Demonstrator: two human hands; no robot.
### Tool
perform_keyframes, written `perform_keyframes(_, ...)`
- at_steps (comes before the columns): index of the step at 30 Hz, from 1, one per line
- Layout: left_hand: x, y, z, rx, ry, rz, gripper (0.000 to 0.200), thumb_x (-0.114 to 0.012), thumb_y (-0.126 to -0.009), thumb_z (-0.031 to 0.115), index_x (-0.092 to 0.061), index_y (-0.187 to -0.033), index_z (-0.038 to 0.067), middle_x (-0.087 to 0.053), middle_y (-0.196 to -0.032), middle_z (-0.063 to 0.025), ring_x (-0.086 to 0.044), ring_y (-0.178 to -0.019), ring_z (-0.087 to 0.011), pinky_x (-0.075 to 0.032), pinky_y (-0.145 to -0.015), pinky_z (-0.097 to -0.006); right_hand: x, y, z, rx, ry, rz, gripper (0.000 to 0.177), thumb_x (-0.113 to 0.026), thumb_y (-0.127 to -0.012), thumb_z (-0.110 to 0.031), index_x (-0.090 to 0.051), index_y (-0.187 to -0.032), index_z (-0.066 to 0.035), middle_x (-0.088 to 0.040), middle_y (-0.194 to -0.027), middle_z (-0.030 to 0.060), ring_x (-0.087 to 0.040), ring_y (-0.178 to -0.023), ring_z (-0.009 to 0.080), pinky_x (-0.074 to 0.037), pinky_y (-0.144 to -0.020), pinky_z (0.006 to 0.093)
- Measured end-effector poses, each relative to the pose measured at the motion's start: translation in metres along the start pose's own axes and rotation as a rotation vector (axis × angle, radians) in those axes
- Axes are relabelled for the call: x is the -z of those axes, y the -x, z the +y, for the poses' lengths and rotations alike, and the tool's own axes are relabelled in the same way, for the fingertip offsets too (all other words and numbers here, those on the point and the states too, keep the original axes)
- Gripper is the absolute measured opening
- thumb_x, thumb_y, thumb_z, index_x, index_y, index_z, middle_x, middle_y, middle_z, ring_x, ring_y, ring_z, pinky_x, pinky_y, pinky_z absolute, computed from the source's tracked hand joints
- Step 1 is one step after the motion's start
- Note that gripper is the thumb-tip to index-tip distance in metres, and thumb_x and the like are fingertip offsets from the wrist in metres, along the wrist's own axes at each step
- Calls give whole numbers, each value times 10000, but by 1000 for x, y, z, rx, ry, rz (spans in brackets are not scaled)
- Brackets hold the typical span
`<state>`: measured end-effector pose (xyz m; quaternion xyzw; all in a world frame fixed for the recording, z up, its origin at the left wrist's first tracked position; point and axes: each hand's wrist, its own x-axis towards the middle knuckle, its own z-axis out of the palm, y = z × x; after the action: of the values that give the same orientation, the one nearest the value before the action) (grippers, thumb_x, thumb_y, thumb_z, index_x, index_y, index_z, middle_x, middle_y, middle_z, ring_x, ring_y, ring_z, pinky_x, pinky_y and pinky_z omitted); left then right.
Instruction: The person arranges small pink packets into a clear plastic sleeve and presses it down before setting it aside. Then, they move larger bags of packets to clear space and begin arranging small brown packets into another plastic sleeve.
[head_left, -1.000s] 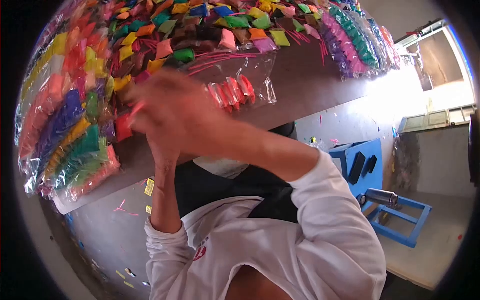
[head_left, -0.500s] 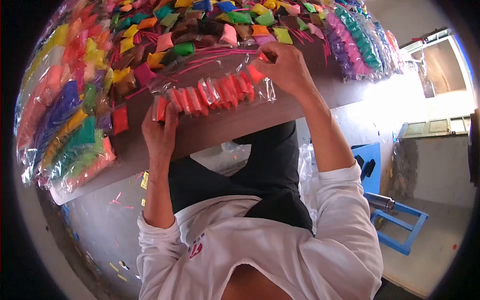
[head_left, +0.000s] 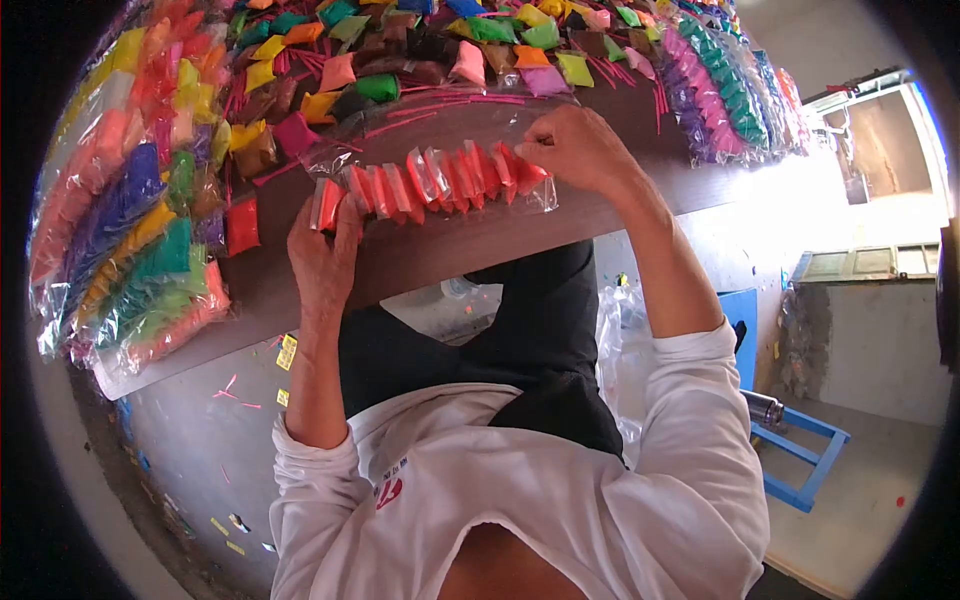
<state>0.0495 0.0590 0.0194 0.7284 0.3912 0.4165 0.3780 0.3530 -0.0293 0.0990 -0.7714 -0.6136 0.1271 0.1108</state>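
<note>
While left hand [head_left: 325, 250] grips red packet [head_left: 329, 203], right hand [head_left: 585, 150] touching another

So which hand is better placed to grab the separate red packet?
Probably your left hand: nearer that red packet, though holding the red row; your right hand is at its far end.

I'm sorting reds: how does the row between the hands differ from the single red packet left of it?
The red row has many packets; the single red packet is one. The row's packets stand mostly edge-on; the single packet shows a broad face. The left hand touches the row, not the single packet. Both are red.
</note>
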Motion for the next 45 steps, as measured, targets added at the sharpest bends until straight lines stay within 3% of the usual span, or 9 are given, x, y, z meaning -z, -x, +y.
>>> perform_keyframes(14, 5, 0, -4, 70, -59, -80, 253, -574, -996, 271, -609, -956, 23, -548, -785, -8, -490, -721, -92, -412, -654, -248, 8, 4, -11, 67, 19, -36, 304, -620, -811, -272, -640, -728, 19, -585, -675, 211, -596, -643, 367, -462, -633, 459)
perform_keyframes(19, 2, -1, -2, 5, 8, -17, 262, -618, -956, 252, -607, -865, 6, -578, -725, -71, -551, -664, -166, -439, -626, -329, 0, 0, -2, 141, 145, -27, 351, -612, -813, -302, -630, -713, 34, -587, -683, 219, -593, -646, 378, -462, -626, 465)
perform_keyframes(22, 3, -2, 0, 34, 30, -38, 247, -617, -953, 241, -613, -871, 8, -585, -738, -74, -561, -673, -171, -448, -634, -330, 17, 2, -6, 63, 144, -98, 346, -612, -839, -370, -707, -816, -37, -655, -802, 231, -648, -792, 421, -503, -722, 505)
perform_keyframes(29, -3, 2, -13, -29, 61, 12, 179, -620, -970, 211, -636, -968, 33, -582, -819, 14, -509, -705, -45, -424, -586, -226, 49, 7, -49, 47, -146, 276, 253, -615, -906, -273, -677, -915, -28, -642, -789, 213, -659, -718, 349, -502, -666, 426)
perform_keyframes(32, -1, 0, -5, 54, 40, 3, 181, -648, -893, 193, -638, -934, 17, -634, -833, -157, -630, -784, -335, -478, -696, -401, 48, 10, -98, 245, -275, 305, 228, -631, -901, -246, -685, -924, -25, -656, -791, 196, -664, -726, 317, -508, -678, 402)
perform_keyframes(36, 3, -1, -1, -115, -75, 65, 198, -639, -883, 199, -633, -950, 12, -622, -828, -188, -611, -814, -393, -481, -715, -451, 2, -6, -171, 728, -394, 347, 196, -615, -846, -170, -690, -907, 0, -698, -860, 142, -680, -805, 323, -541, -737, 398)
perform_keyframes(37, -4, 2, -27, -123, -342, 22, 172, -639, -877, 169, -635, -963, 20, -646, -882, -149, -619, -795, -383, -499, -739, -445, -14, -13, -190, 851, -344, 397, 193, -609, -827, -158, -692, -893, 3, -696, -857, 144, -684, -817, 327, -550, -742, 410)
perform_keyframes(42, -15, 14, -53, -120, -235, -140, 394, -498, -1000, 266, -493, -1347, 79, -501, -1346, -100, -471, -1258, -254, -393, -1037, -377, -92, -62, -269, 666, -215, 239, 124, -593, -795, -102, -647, -828, 5, -648, -779, 184, -646, -811, 355, -521, -726, 463)
perform_keyframes(45, -3, 11, -22, -40, -505, -362, 449, -529, -990, 259, -444, -1393, 78, -476, -1368, -103, -421, -1303, -231, -369, -1055, -374, -148, -98, -282, 695, 81, 368, 188, -588, -777, -131, -664, -892, -4, -658, -825, 169, -634, -822, 348, -508, -698, 455)
